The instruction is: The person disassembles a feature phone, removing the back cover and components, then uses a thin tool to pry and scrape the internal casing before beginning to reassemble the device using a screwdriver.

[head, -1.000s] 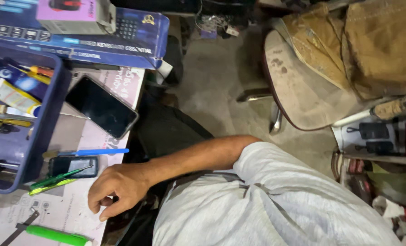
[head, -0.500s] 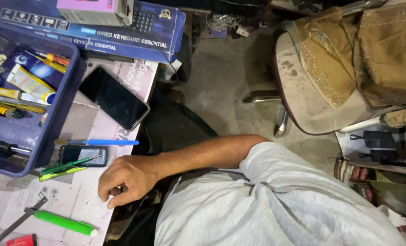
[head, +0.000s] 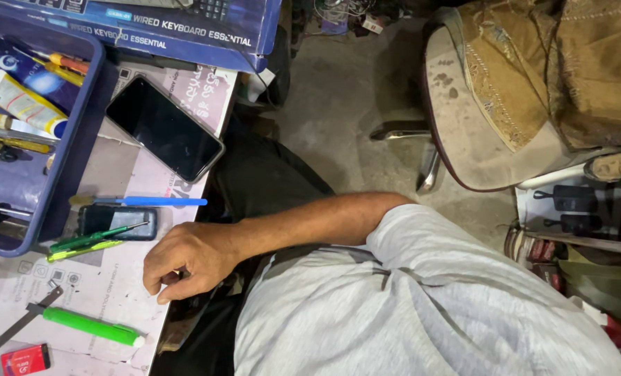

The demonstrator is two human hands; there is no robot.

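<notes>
Small electronics repair workshop, cluttered bench.

Beyond the fingers (head: 168, 282) of the one hand in view: a blue tool tray (head: 67, 174) holding screwdrivers and tubes, a dark smartphone (head: 163, 129), green tweezers (head: 91, 240). A green-handled tool (head: 91, 326) lies just beside them. Worn chair (head: 464, 132) on bare concrete floor.
</notes>
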